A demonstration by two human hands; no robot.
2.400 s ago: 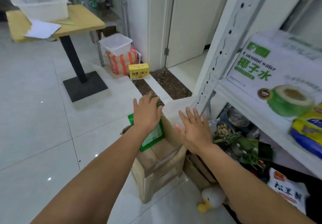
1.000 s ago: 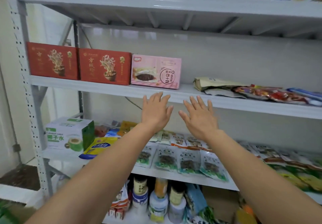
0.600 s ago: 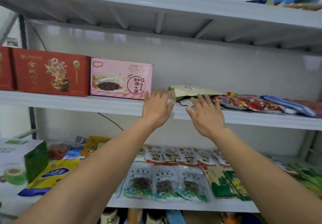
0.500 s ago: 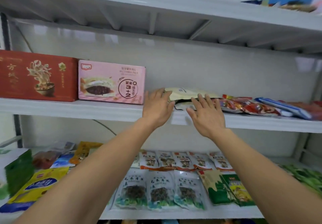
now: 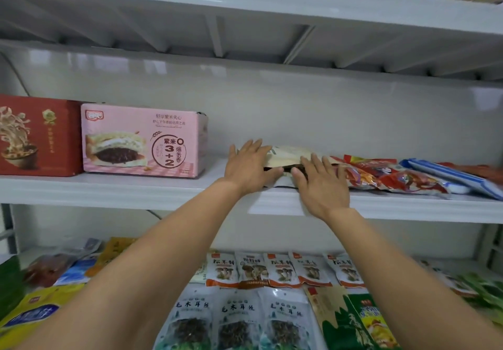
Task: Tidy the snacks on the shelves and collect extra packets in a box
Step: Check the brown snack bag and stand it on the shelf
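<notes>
While my left hand [image 5: 250, 167] and right hand [image 5: 322, 185] reach side by side onto the middle shelf [image 5: 122, 190], both lie with straight fingers on the cream packet [image 5: 290, 156]. The left covers its left end and the right its right end. The hands are slightly apart, thumbs pointing toward each other across a dark strip under the packet. I cannot tell whether either thumb has hold of it. The cream packet lies flat near the shelf's front edge. Just right of it lie red packets [image 5: 386, 176] and a blue packet [image 5: 451, 176]. To the left stand a pink box [image 5: 141, 140] and a red box [image 5: 38, 134]. On the shelf below, mushroom packets [image 5: 272, 269] lie in rows.
</notes>
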